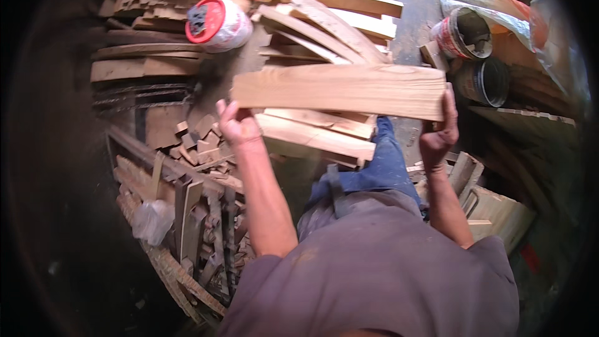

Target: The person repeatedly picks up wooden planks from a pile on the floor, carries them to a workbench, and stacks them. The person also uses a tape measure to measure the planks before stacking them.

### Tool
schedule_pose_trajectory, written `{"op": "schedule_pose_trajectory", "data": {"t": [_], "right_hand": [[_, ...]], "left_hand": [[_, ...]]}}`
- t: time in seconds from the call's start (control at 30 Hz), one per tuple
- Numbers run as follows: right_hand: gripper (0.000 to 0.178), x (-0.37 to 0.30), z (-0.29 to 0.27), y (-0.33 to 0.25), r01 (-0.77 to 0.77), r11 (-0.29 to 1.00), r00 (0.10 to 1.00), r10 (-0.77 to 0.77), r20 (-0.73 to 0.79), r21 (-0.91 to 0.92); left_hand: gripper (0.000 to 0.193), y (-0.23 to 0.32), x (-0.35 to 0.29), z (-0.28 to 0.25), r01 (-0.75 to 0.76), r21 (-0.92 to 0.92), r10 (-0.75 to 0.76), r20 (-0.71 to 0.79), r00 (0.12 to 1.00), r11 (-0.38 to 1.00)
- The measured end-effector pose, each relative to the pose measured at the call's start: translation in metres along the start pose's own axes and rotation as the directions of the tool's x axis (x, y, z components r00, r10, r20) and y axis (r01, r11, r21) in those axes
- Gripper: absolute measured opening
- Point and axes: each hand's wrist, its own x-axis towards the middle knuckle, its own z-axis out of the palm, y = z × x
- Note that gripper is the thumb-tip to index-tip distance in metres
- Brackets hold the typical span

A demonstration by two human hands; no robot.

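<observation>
A light-brown wooden board is held up crosswise in front of me, its grain running along its length. My left hand grips its left end from below, thumb and fingertips at the lower corner. At the other end my right hand is closed on the board, fingers running up along the end edge. Below and beyond the board lies a stack of cut boards, partly hidden by it. Several loose planks lie aslant on top of the stack's far part.
More curved boards are piled at the far left, beside a white tub with a red lid. Offcuts and scrap strips fill the left side. Two open buckets and plastic sheeting stand at the right.
</observation>
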Motion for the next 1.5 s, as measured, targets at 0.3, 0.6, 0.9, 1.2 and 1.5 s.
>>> {"op": "schedule_pose_trajectory", "data": {"t": [0.3,0.6,0.9,1.2,1.5], "right_hand": [[0.05,-0.116,-0.047,-0.109,0.161,0.954,0.959,-0.212,-0.187,-0.253],[0.065,-0.287,-0.077,-0.161,-0.263,0.93,0.96,0.224,-0.171,-0.257],[0.062,-0.431,-0.108,-0.196,-0.547,0.636,0.805,0.577,0.136,0.545],[0.033,-0.653,-0.21,-0.279,0.411,-0.009,0.466,0.862,-0.201,0.912],[0.041,-0.81,-0.249,-0.288,0.677,0.324,-0.069,0.922,-0.381,0.661]], "left_hand": [[0.085,0.027,-0.106,0.065,0.554,-0.28,-0.227,0.701,0.676,0.784],[0.057,-0.054,-0.215,0.017,0.786,0.121,-0.572,0.753,0.325,0.606],[0.07,-0.057,-0.414,-0.047,-0.133,0.824,-0.818,0.565,0.107,0.551],[0.068,-0.055,-0.672,-0.201,-0.694,0.339,-0.768,0.181,-0.614,0.635],[0.07,-0.02,-0.795,-0.288,-0.36,-0.057,-0.363,-0.037,-0.931,0.931]]}}
